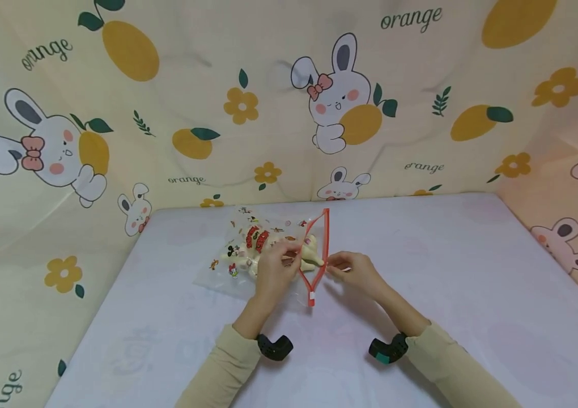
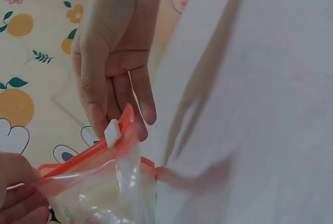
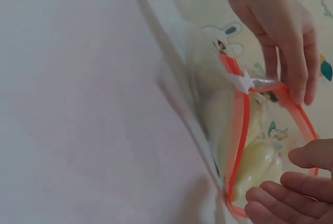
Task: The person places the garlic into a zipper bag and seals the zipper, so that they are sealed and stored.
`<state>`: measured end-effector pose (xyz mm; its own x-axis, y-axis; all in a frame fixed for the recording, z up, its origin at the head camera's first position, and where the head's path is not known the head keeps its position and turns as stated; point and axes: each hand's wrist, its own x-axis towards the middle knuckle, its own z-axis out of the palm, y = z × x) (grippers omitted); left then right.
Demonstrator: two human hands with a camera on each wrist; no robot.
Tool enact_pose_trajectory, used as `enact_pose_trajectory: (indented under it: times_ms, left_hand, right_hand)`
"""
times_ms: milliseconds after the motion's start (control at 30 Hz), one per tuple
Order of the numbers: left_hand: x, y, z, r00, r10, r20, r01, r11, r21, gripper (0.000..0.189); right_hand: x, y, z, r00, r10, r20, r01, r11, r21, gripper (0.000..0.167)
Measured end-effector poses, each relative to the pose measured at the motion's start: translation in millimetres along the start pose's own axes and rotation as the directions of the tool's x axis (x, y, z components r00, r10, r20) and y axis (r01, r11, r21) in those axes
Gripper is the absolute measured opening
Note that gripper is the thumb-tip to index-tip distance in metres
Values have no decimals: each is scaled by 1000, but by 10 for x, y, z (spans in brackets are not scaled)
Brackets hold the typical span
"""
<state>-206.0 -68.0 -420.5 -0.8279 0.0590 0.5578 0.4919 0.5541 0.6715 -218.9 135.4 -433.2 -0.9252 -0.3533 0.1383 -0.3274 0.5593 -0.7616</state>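
A clear zip bag point(image 1: 240, 277) printed with cartoon figures lies on the table, its mouth spread apart towards the right. An orange-red zip strip point(image 3: 240, 146) edges the mouth, and a white slider point(image 2: 112, 133) sits at its near end. Inside are pale yellow, glossy, rounded things point(image 3: 260, 164); their kind is unclear through the plastic. My left hand point(image 1: 276, 269) pinches the left side of the bag's rim between thumb and fingers. Beside the right side of the rim is my right hand point(image 1: 357, 273), its fingers loosely extended, fingertips at or very near the strip.
The white-covered table point(image 1: 447, 255) extends around the bag on all sides. Behind it hangs a cream cloth point(image 1: 268, 113) printed with rabbits and oranges. A black wrist device point(image 1: 275, 347) is on the left wrist, and another black device point(image 1: 388, 348) is on the right.
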Motion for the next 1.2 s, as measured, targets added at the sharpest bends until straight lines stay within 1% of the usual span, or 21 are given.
enact_pose_trajectory:
  times_ms: [67,167,300,433,567,667,733,800,833,933,1033,1133,1200]
  left_hand:
    - [-14,2,4,999,43,-1,-43,998,53,12]
    - [-28,8,9,995,102,-1,-100,985,139,13]
    - [-51,16,1,990,144,8,-141,963,228,11]
    - [-90,19,-23,983,184,20,-183,944,274,11]
    - [-136,22,-65,976,216,26,-214,933,289,13]
    - [-173,14,-108,969,244,37,-243,917,318,13]
    - [-197,4,-138,961,271,49,-271,899,345,13]
    - [-220,-4,-171,950,307,64,-309,880,362,13]
    - [-230,-8,-185,941,330,77,-335,868,366,14]
    - [-257,-14,-224,907,404,120,-418,829,371,17]
    - [-286,-23,-248,868,461,185,-495,778,387,19]
    - [-325,-24,-272,837,487,249,-547,735,401,19]
    - [-352,-27,-283,822,495,282,-570,716,403,19]
  right_hand:
    - [-24,-8,14,1000,-2,13,2,1000,13,24]
    - [-68,-22,33,999,-1,46,-1,1000,31,23]
    - [-130,-47,65,994,32,107,-41,996,82,22]
    - [-176,-53,99,984,83,157,-107,983,152,22]
    - [-212,-56,137,968,143,206,-185,962,200,23]
    - [-239,-62,153,957,170,237,-224,948,225,24]
    - [-257,-69,155,949,174,263,-242,937,253,24]
    - [-274,-74,159,940,173,295,-260,921,288,25]
    - [-282,-76,161,934,173,311,-270,914,304,26]
    - [-302,-91,171,917,176,359,-309,881,357,28]
    - [-313,-105,186,901,189,391,-346,857,383,30]
    - [-315,-116,209,881,208,426,-388,833,394,31]
    - [-312,-122,233,869,221,443,-411,822,395,30]
